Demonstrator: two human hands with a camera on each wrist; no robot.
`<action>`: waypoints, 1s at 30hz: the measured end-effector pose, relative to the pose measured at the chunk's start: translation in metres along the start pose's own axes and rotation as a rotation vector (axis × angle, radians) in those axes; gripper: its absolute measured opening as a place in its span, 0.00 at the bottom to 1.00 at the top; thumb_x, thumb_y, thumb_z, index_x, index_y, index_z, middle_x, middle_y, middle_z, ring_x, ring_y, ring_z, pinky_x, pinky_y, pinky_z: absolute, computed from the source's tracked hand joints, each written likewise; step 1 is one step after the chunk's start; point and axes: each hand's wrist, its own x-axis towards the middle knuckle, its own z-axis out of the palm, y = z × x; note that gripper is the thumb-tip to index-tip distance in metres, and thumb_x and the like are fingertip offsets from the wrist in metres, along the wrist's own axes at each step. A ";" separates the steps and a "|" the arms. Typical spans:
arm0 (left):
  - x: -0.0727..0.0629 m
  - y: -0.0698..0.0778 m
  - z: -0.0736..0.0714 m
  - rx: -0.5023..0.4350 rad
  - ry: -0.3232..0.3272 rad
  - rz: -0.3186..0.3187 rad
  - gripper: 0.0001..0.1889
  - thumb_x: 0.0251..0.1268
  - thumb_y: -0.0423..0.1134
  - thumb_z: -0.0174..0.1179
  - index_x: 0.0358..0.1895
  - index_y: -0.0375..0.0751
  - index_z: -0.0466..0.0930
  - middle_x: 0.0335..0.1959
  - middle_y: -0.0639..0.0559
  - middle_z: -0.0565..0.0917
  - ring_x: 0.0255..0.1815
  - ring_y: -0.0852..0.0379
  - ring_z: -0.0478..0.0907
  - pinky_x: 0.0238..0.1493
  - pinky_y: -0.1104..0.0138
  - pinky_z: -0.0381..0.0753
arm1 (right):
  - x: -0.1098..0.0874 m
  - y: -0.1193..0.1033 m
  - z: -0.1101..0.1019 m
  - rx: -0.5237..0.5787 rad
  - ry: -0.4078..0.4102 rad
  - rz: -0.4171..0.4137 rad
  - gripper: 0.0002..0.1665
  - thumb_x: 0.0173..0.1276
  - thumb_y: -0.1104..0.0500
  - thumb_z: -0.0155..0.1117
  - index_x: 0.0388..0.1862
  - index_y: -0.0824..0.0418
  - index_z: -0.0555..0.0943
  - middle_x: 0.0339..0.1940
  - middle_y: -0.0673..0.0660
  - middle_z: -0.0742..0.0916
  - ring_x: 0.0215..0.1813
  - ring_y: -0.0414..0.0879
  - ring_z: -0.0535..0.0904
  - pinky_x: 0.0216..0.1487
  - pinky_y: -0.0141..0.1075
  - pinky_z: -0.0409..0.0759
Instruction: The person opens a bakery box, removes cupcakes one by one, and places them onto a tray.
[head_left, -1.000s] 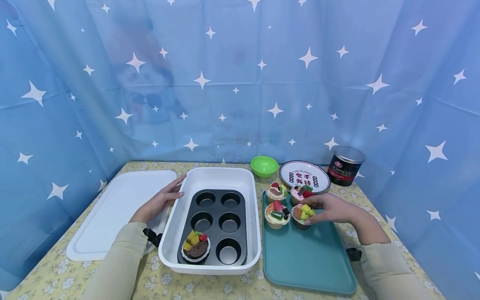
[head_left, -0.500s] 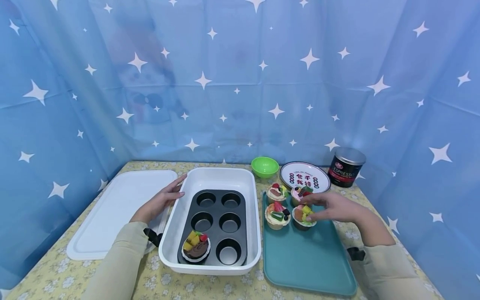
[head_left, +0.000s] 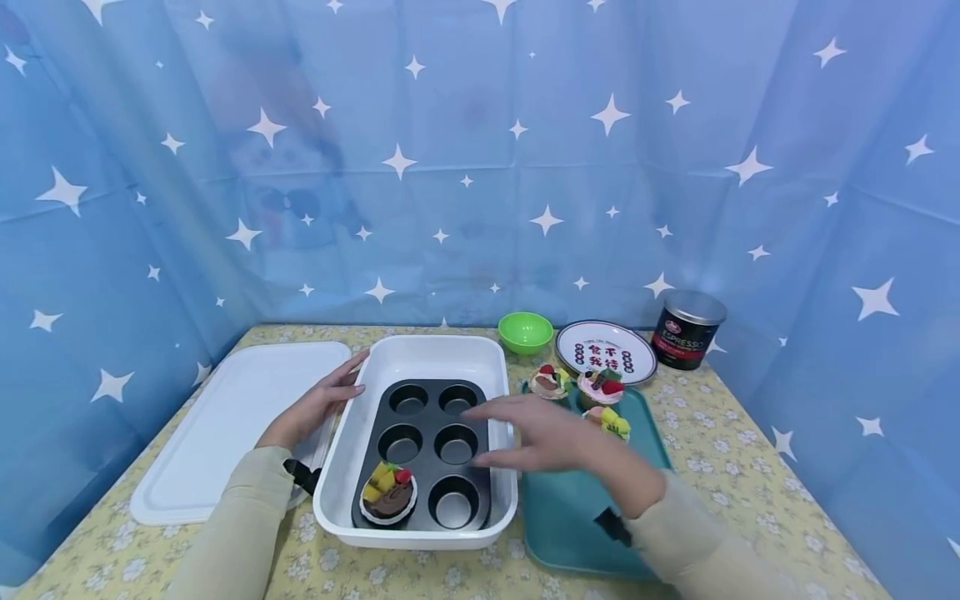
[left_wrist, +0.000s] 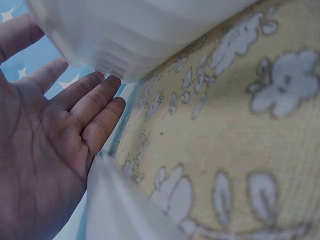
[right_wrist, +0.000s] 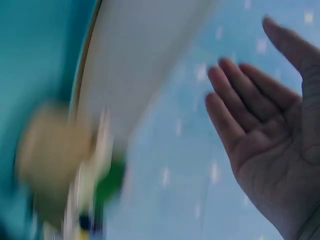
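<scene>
My left hand point(head_left: 318, 406) rests its extended fingers along the left side of a white rectangular tub point(head_left: 341, 467); in the left wrist view its palm shows beside the tub wall. Inside the tub lies a dark muffin tin point(head_left: 430, 471), its front-left cup filled by a chocolate cupcake point(head_left: 388, 493) topped with fruit. My right hand point(head_left: 551, 429) hovers over the tub's right rim, fingers stretched out. The right wrist view shows that palm point(right_wrist: 270, 145) bare. Behind it, several fruit-topped cupcakes stand on a teal tray point(head_left: 577, 521), including a mango one point(head_left: 611, 423) partly hidden by the hand.
A white lid point(head_left: 225, 433) lies left of the tub. Along the back stand a green bowl point(head_left: 525, 333), a plate with red lettering point(head_left: 606, 350) and an espresso tin point(head_left: 687, 329). A blue starry curtain point(head_left: 480, 208) hangs behind the table.
My right hand has left the mango cupcake on the tray and moved left to the tub's right rim, its fingers spreading. The left hand has stayed at the tub.
</scene>
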 end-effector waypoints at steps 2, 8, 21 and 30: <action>-0.002 0.000 -0.002 0.003 0.001 -0.003 0.38 0.77 0.44 0.54 0.83 0.64 0.44 0.82 0.44 0.51 0.80 0.40 0.49 0.76 0.40 0.47 | 0.021 -0.015 0.019 0.013 -0.011 -0.045 0.34 0.73 0.42 0.63 0.73 0.53 0.73 0.69 0.50 0.79 0.69 0.44 0.74 0.66 0.40 0.75; -0.006 0.001 -0.002 -0.003 -0.009 -0.015 0.37 0.78 0.45 0.53 0.82 0.68 0.45 0.82 0.49 0.51 0.81 0.42 0.49 0.76 0.39 0.46 | 0.069 -0.043 0.064 -0.028 -0.107 -0.042 0.42 0.73 0.34 0.58 0.78 0.52 0.66 0.73 0.49 0.74 0.71 0.40 0.70 0.67 0.36 0.74; -0.007 0.002 0.001 -0.002 -0.002 -0.029 0.36 0.78 0.47 0.54 0.82 0.69 0.46 0.82 0.52 0.49 0.82 0.45 0.45 0.77 0.40 0.44 | 0.075 -0.051 0.096 -0.081 -0.143 0.007 0.43 0.70 0.39 0.66 0.77 0.57 0.64 0.63 0.49 0.79 0.59 0.35 0.76 0.55 0.28 0.78; -0.005 0.003 -0.001 0.021 -0.010 -0.023 0.37 0.78 0.47 0.53 0.82 0.69 0.44 0.83 0.49 0.47 0.82 0.42 0.45 0.76 0.39 0.44 | 0.076 -0.046 0.100 -0.108 -0.118 0.009 0.43 0.66 0.42 0.72 0.74 0.54 0.65 0.60 0.49 0.79 0.59 0.35 0.76 0.55 0.27 0.77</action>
